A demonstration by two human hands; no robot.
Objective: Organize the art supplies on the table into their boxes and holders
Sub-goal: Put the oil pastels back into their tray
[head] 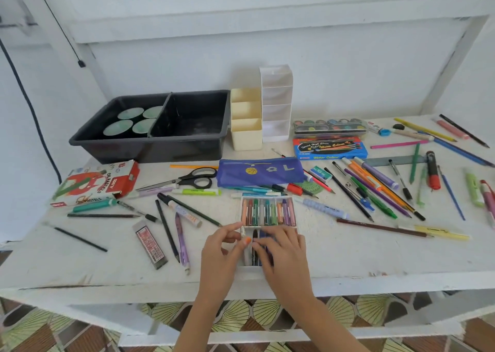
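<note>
- In the head view, the pastel tray (250, 270) sat at the middle of the table's (375, 258) front edge, with its long axis running front to back.
- The upper row of pastels (267, 212) lay side by side, each pointing toward the back edge. The lower row (255, 250) lay the same way and was partly covered by fingers.
- Bare table stretched along the front edge to the tray's right. On the left, a purple pen (182, 244) lay near the tray.
- The left hand (222, 255) reached in over the front edge and seemed to pinch an orange-tipped pastel (247, 241) between thumb and forefinger, though the view was blurred there.
- The right hand (284, 255) lay palm down with its fingers nearly straight, resting on the lower row and gripping nothing.
- The oil pastel box (99, 185) lay near the left edge.
</note>
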